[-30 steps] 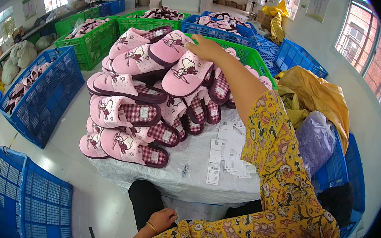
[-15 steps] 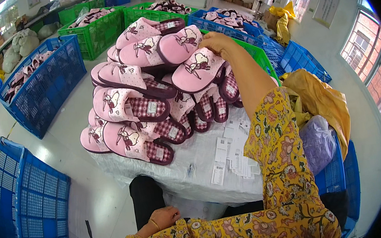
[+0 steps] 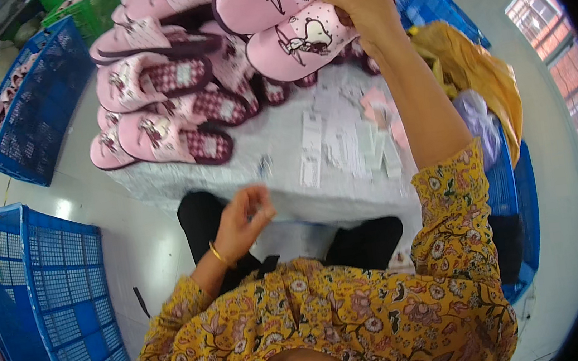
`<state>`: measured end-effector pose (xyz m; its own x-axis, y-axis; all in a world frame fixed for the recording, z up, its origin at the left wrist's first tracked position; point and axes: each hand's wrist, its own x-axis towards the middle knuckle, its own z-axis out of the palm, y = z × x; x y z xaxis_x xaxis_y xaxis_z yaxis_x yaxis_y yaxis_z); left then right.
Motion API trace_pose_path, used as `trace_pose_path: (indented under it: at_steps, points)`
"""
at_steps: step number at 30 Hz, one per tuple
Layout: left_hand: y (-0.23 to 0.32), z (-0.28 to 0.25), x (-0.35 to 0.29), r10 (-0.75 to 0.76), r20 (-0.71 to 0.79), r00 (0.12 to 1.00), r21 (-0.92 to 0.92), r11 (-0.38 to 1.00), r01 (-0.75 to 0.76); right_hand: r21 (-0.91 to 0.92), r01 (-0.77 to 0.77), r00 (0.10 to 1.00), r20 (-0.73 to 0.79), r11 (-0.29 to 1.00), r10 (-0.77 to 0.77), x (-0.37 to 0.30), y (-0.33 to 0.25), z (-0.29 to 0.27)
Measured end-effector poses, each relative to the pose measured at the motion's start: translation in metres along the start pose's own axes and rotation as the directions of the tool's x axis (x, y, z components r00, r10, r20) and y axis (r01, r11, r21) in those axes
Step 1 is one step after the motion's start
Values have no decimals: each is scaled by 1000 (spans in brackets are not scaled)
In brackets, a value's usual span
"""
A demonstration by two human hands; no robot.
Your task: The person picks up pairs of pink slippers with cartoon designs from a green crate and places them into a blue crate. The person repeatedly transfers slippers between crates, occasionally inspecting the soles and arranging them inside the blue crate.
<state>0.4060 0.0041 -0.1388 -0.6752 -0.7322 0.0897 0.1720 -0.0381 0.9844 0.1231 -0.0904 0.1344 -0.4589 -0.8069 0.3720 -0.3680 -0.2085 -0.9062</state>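
Note:
My right hand [image 3: 367, 11] is closed on the edges of two pink slippers, at the top of the view. The upper slipper [image 3: 255, 13] overlaps the lower slipper [image 3: 272, 58]; both have a cartoon dog print and dark plum trim. To their left lies a heap of matching slippers [image 3: 119, 81] with checked insoles, on a table [image 3: 244, 168] covered in clear plastic. Over my lap, near the table's front edge, my left hand [image 3: 243, 218] is empty. Its fingers are loosely bent and apart, slightly blurred.
White printed paper slips [image 3: 342, 141] and pinkish pieces [image 3: 380, 108] lie on the table. Blue crates [image 3: 70, 279] stand at the left, one farther back holding slippers. A yellow sack [image 3: 484, 63] and a purple bag [image 3: 477, 125] are at the right.
My right hand now lifts two slippers up off the heap. My left hand has risen from my lap toward the table edge. The view has tilted down.

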Motion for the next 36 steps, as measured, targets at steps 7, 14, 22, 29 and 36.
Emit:
trace_pose_path:
  at_steps: [7,14,22,29,36]
  points:
    - [69,44,38,169,-270,948,-373,889,-265,394,-350,907,-83,850,412,-155,34,-35]
    - [68,16,77,96,-507,856,-26,992,-126,717,-466,754,16,518,656,-221,56,-3]
    - [12,1,168,314,-324,893,464,875,-140,844,-491,575,127,217,808,-220,118,9]
    - [5,25,148,475,-72,877,787,567,-242,616,-506,776,21,603,630,-221,108,-81]
    - [25,32,126,507,-78,858,855,478,-204,-841,-256,956,-295,478,-7,-145,198,-242]
